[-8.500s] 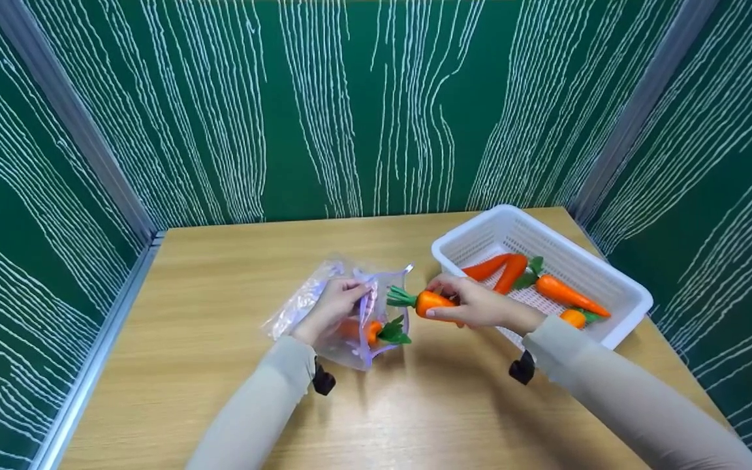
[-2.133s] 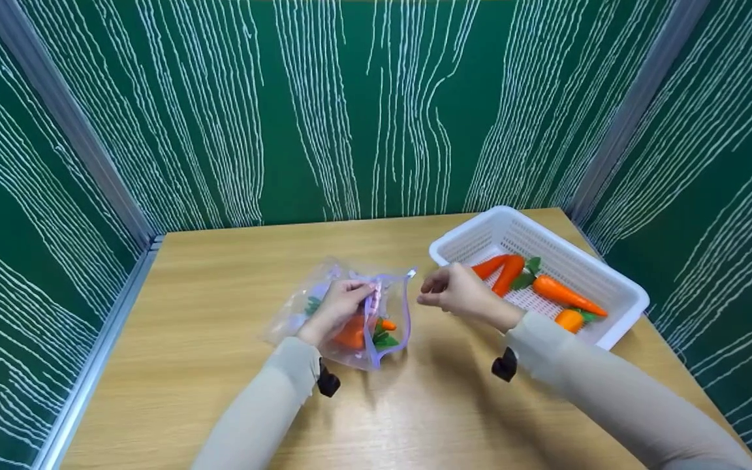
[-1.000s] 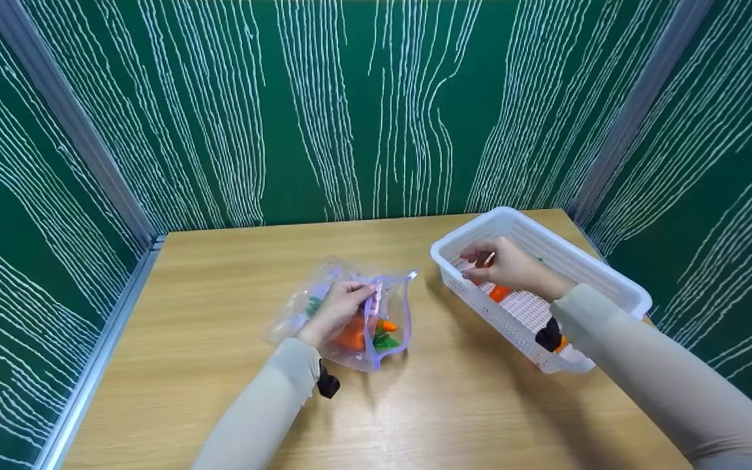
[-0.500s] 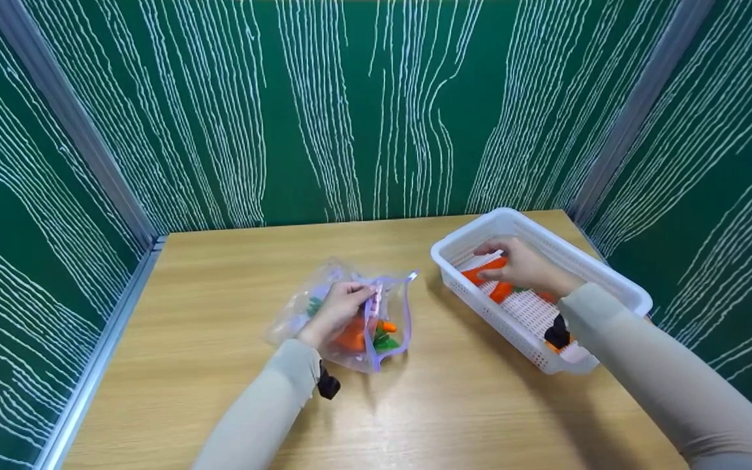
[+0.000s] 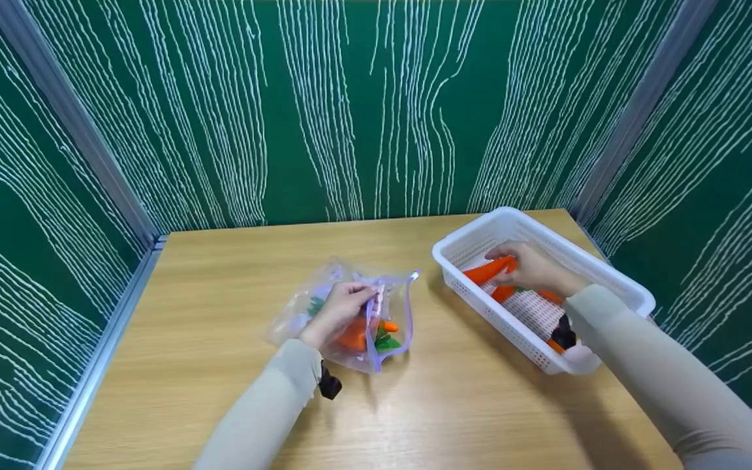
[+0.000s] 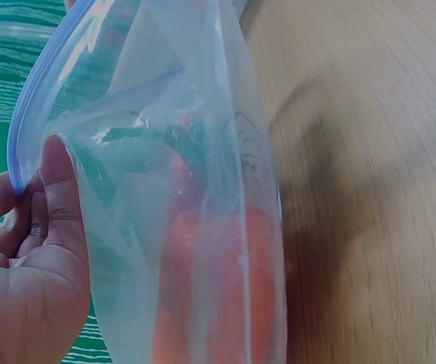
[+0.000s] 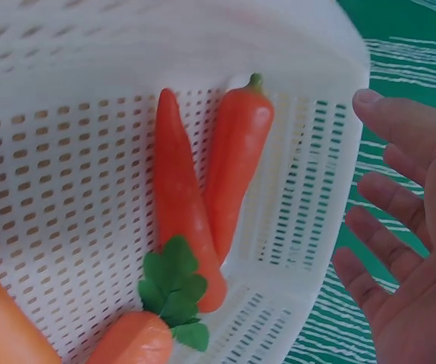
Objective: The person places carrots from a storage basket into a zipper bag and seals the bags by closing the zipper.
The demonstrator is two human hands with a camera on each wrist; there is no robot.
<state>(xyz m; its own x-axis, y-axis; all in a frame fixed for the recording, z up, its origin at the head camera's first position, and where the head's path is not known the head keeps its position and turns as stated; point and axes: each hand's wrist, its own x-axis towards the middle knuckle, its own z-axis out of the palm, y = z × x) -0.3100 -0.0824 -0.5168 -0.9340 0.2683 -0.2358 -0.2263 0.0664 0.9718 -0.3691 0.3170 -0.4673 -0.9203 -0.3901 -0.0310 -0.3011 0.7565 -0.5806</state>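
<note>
My left hand (image 5: 343, 303) pinches the purple zip rim of a clear plastic bag (image 5: 392, 303) lying on the wooden table; orange carrots with green tops (image 5: 354, 336) lie inside. In the left wrist view, thumb and fingers (image 6: 32, 220) hold that rim and an orange carrot (image 6: 218, 288) shows through the bag (image 6: 202, 152). My right hand (image 5: 532, 267) is inside the white perforated basket (image 5: 480, 307), right over an orange carrot (image 5: 490, 269). The right wrist view shows this hand (image 7: 377, 182) with straight, spread fingers, just beside two orange carrots (image 7: 202, 189), holding nothing.
More carrots (image 5: 549, 297) lie deeper in the basket, partly under my right sleeve. Green patterned walls close off the table (image 5: 219, 274) at the back and both sides. Bare wood lies in front of the bag and the basket.
My right hand has moved from beside the bag's mouth into the basket and further over the carrots. My left hand has kept its hold on the bag's rim.
</note>
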